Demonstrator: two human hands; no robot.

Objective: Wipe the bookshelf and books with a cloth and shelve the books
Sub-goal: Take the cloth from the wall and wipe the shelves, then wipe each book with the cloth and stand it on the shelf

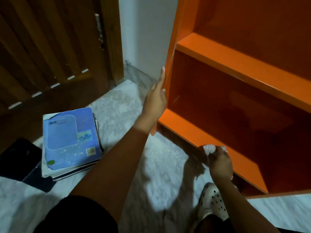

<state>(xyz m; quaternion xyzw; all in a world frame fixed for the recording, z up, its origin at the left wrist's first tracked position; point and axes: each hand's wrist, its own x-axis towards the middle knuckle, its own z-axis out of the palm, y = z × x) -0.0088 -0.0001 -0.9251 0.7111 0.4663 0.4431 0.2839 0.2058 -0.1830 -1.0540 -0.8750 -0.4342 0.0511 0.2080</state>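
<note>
Item 1. Bookshelf [235,69]: orange, open-fronted, standing on the floor against the wall; two shelf boards and the bottom board are in view, with no books on any of them. All places below are given from this bookshelf.

Item 2. Left hand [156,100]: at the bookshelf's left side panel, level with the lower compartment. Its fingers [161,78] are straight and lie flat along the panel's front edge, pointing up; they hold nothing.

Item 3. Right hand [219,163]: at the front edge of the bookshelf's bottom board, right of the left hand. Its fingers are curled tight around the cloth.

Item 4. Cloth [209,148]: white, bunched, showing above the right hand's knuckles and pressed against the bottom board's front edge.

Item 5. Stack of books [70,140]: lying flat on the floor, well to the left of the bookshelf and apart from it. The top one has a blue cover; worn white edges and darker covers show underneath.

Item 6. Dark flat object [18,157]: on the floor, further left of the bookshelf than the stack and touching the stack's left side; its kind cannot be told.

Item 7. Perforated pale shoe [213,202]: on the floor just in front of the bookshelf's bottom board, below the right hand.

Item 8. Floor [121,105]: pale marbled stone. Wall [144,34]: white, immediately left of the bookshelf. Wooden door [50,56]: dark, slatted, left of the wall.
</note>
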